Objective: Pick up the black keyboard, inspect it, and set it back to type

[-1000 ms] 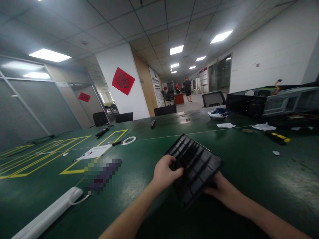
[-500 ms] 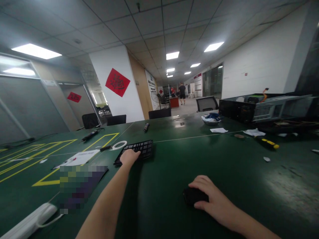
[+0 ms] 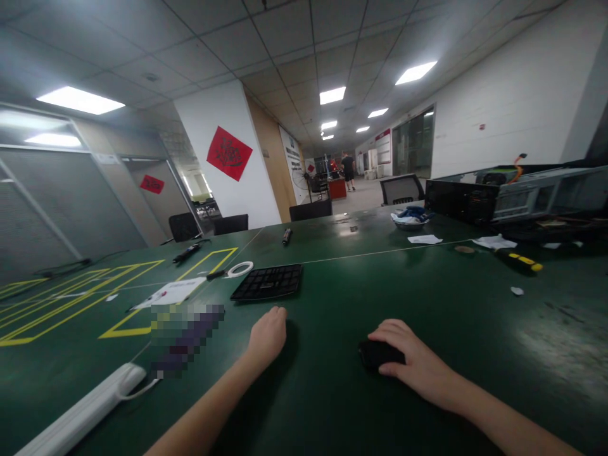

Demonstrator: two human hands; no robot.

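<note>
Currently, a white ring (image 3: 240, 269) is seen left of centre, with a black gridded panel (image 3: 266, 282) laid flat just beside it on the green tabletop (image 3: 325, 316). Below the panel in the frame, the left hand (image 3: 268, 332) is curled; whether anything is held under its fingers cannot be told. Right of centre, a small black object (image 3: 375, 354), perhaps a computer mouse, is grasped by the right hand (image 3: 405, 350). Seemingly, this object is being handled; for any shift of it, a steady thumb-and-finger grip would be called for.
</note>
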